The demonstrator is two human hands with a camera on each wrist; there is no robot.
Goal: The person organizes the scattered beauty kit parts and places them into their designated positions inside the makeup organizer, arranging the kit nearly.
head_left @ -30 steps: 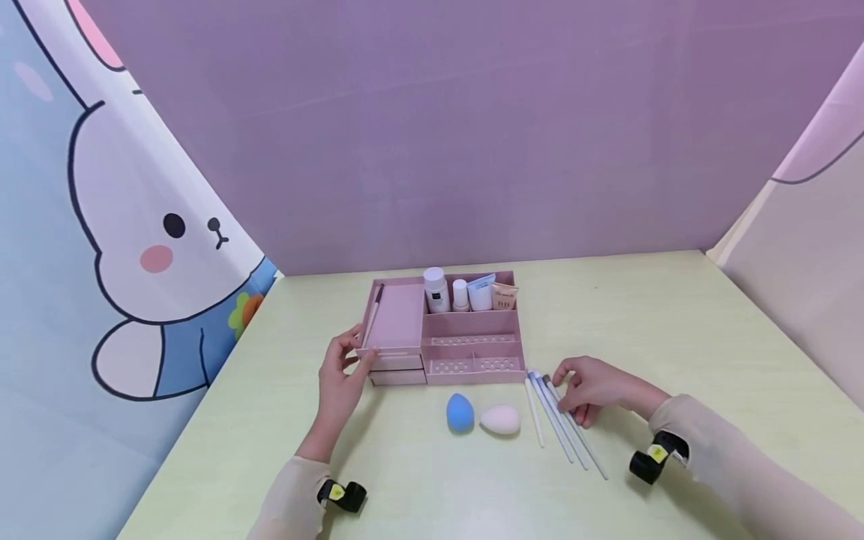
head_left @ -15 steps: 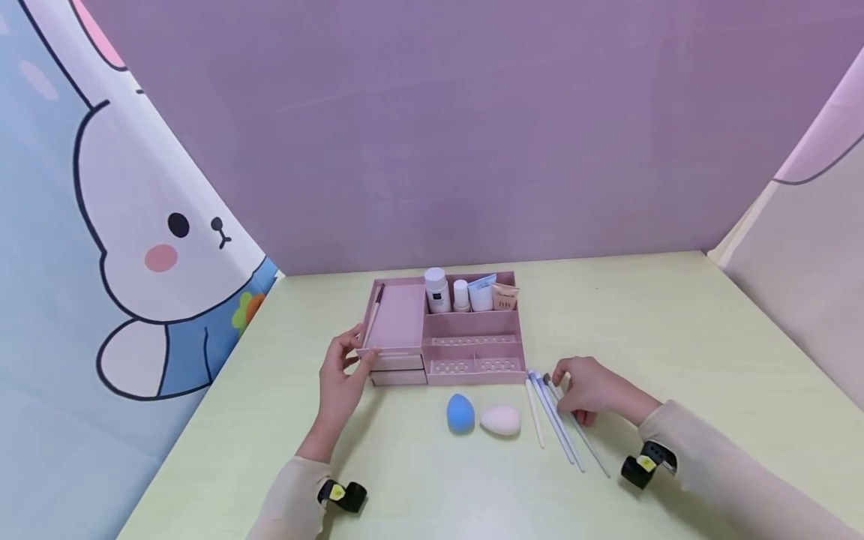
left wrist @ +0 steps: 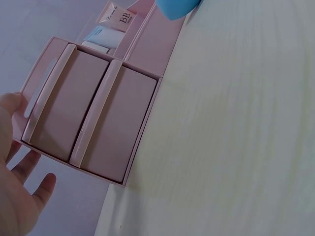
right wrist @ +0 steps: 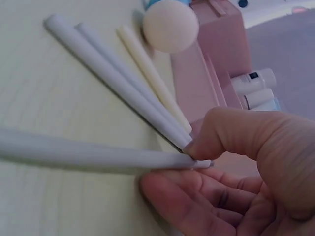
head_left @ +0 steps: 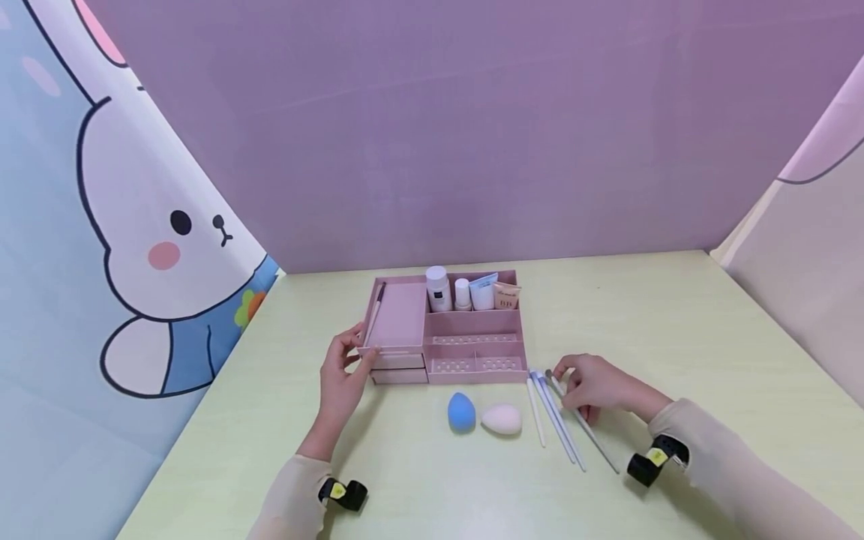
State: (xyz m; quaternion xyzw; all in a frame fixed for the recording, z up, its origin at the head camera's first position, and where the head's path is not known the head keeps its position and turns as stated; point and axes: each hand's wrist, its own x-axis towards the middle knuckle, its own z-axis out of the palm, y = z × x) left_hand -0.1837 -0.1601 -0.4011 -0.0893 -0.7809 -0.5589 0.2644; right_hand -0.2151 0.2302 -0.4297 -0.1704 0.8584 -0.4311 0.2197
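Observation:
A pink makeup organizer (head_left: 398, 315) with two front drawers stands on the table. My left hand (head_left: 343, 375) holds its front left corner, thumb on the front edge and fingers along the side. To the right of the organizer, my right hand (head_left: 597, 386) pinches a slim makeup brush (right wrist: 88, 151) between thumb and fingers near its dark-tipped end. Beside it lie two pale lilac brushes (head_left: 562, 431) and a shorter cream one (head_left: 536, 416). Another brush (head_left: 375, 311) with a dark head rests in the organizer's top left tray.
A blue makeup sponge (head_left: 462, 412) and a pale pink sponge (head_left: 502, 419) lie in front of the organizer. In its back compartment stand a white bottle (head_left: 439, 291), a smaller bottle (head_left: 462, 294), a blue-white tube (head_left: 482, 292) and a BB cream tube (head_left: 506, 296).
The brush in my right hand has swung away from the lilac pair, its lower end moving right. My left hand stays on the organizer's corner.

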